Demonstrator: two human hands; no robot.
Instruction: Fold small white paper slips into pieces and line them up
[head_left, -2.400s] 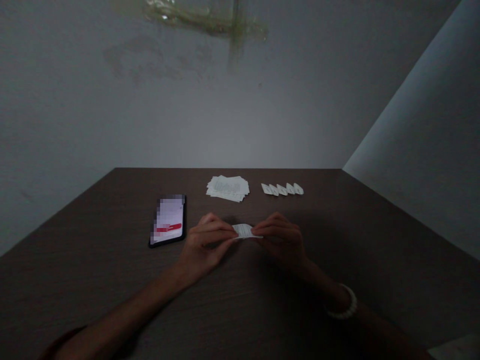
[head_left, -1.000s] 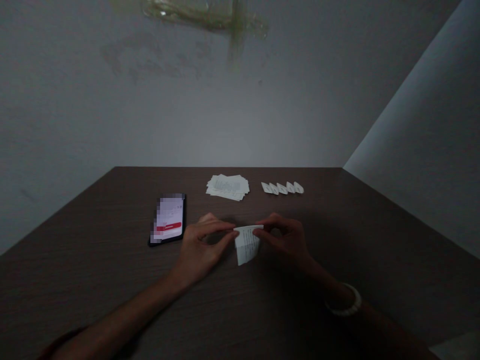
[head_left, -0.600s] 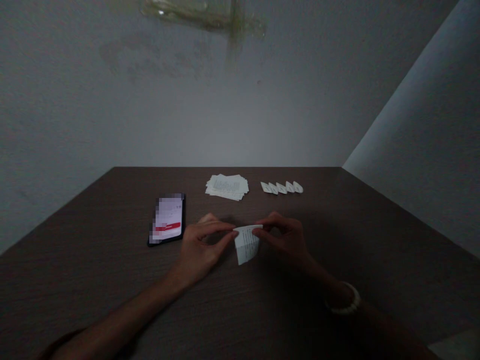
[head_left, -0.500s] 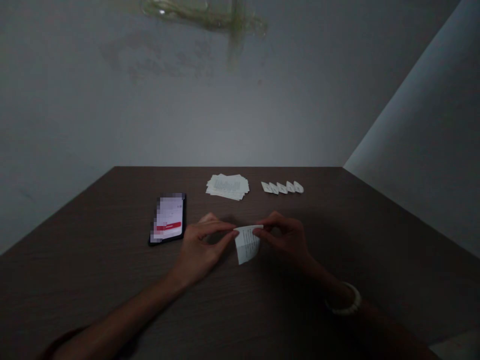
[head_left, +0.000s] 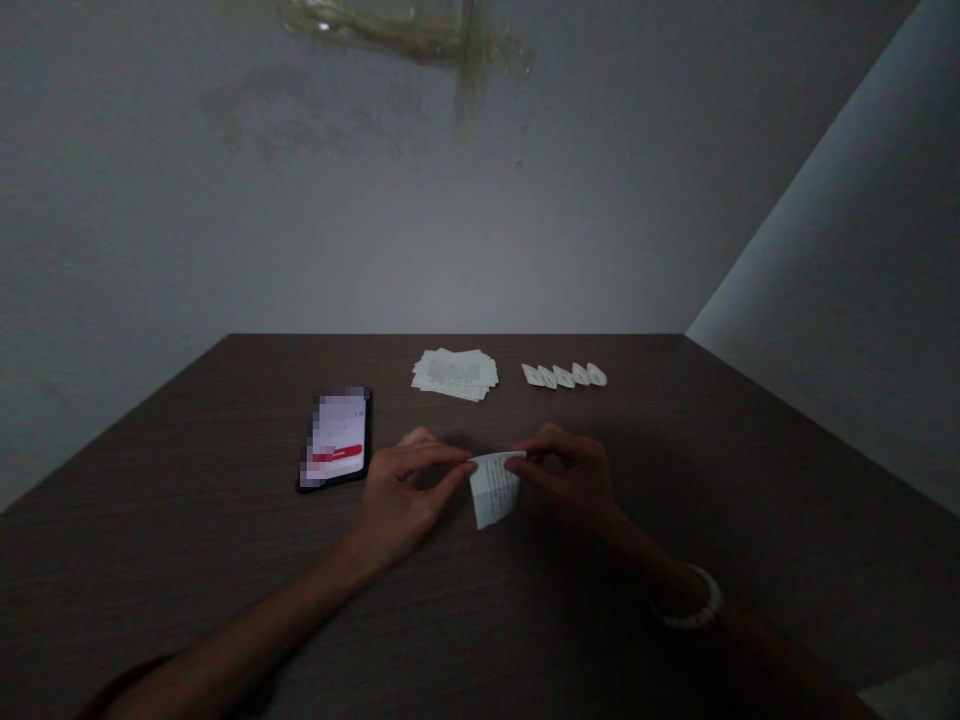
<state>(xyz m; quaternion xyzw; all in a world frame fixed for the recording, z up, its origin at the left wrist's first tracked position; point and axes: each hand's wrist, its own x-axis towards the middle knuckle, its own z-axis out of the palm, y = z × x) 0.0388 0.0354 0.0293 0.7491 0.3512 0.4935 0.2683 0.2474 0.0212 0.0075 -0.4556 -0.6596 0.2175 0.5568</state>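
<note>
A small printed paper slip [head_left: 495, 492] hangs between my two hands over the front middle of the table, its top edge folded or curled. My left hand [head_left: 401, 495] pinches the slip's upper left corner between thumb and fingertips. At the upper right corner, my right hand [head_left: 574, 475] pinches it the same way; a pale bracelet [head_left: 694, 600] circles that wrist. Behind the hands lies a loose stack of printed paper slips [head_left: 455, 374]. To its right, several small folded papers [head_left: 564, 376] stand in a short row.
A phone [head_left: 335, 440] with a lit screen, partly pixelated, lies left of my left hand. The dark wooden table [head_left: 225, 420] meets a stained grey wall [head_left: 450, 250] at the back and another wall [head_left: 847, 280] on the right.
</note>
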